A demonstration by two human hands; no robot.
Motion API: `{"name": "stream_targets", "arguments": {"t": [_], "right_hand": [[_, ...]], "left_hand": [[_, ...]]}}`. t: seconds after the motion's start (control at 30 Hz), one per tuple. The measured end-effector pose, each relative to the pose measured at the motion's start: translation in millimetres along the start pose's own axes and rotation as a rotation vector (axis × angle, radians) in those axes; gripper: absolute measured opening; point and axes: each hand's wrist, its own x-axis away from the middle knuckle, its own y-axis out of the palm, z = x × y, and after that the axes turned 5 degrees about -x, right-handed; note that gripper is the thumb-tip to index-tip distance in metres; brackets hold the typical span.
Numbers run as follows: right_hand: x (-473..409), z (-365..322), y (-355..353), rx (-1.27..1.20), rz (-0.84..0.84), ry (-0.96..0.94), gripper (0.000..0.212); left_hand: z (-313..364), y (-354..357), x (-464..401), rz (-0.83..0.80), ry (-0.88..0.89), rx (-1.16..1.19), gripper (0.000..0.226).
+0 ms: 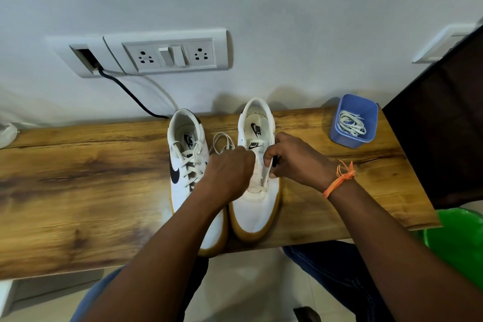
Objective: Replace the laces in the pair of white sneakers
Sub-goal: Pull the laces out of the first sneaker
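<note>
Two white sneakers with gum soles stand side by side on the wooden shelf [78, 191], toes toward me. The left sneaker [187, 165] is laced with a cream lace. Over the right sneaker [257, 206], my left hand [227, 172] pinches a lace at the eyelet row, its fingers curled. My right hand [295, 158] grips the right side of that shoe's upper, thumb on the eyelet flap. A loose lace loop [222, 142] lies between the shoes. The blue tub [339, 136] at the right holds more white laces [351, 123].
A wall socket panel [170, 56] with a black cable [130, 94] sits behind the shelf. A dark panel [449, 125] stands at the right, a green bin [460, 246] below it. My knees in jeans are under the shelf's front edge.
</note>
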Motion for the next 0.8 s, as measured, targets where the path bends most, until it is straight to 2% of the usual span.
{"name": "stream_targets", "arguments": {"t": [0.1,0.2,0.33,0.43,0.6,0.67,0.73,0.8], "right_hand": [[-0.4,1.4,-0.7,-0.021,0.001,0.000,0.029],[1.6,2.9,0.4,-0.015,0.028,-0.011,0.023],[2.2,3.0,1.8,0.031,0.100,0.048,0.025],[0.4,3.6,1.5,0.053,0.090,0.095,0.034],[10.7,-6.3,1.9,-0.004,0.074,0.103,0.027],[17.0,-14.2,10.6,-0.024,0.037,0.081,0.021],[21.1,-19.8,23.5,-0.020,0.034,0.073,0.017],[22.2,-22.3,33.3,-0.023,0.092,0.077,0.011]], "left_hand": [[-12.4,-11.3,2.4,0.077,-0.104,0.095,0.020],[-28.7,-16.3,4.9,0.122,-0.226,0.167,0.009],[-21.8,-8.0,17.2,-0.169,-0.217,0.015,0.012],[-5.1,9.5,25.1,-0.213,-0.191,-0.079,0.021],[8.1,23.8,37.8,-0.316,-0.148,-0.108,0.025],[10.5,27.8,45.3,-0.275,-0.167,-0.025,0.024],[9.2,29.2,52.3,-0.134,-0.258,0.164,0.024],[13.5,29.9,59.0,-0.013,-0.292,0.281,0.032]]}}
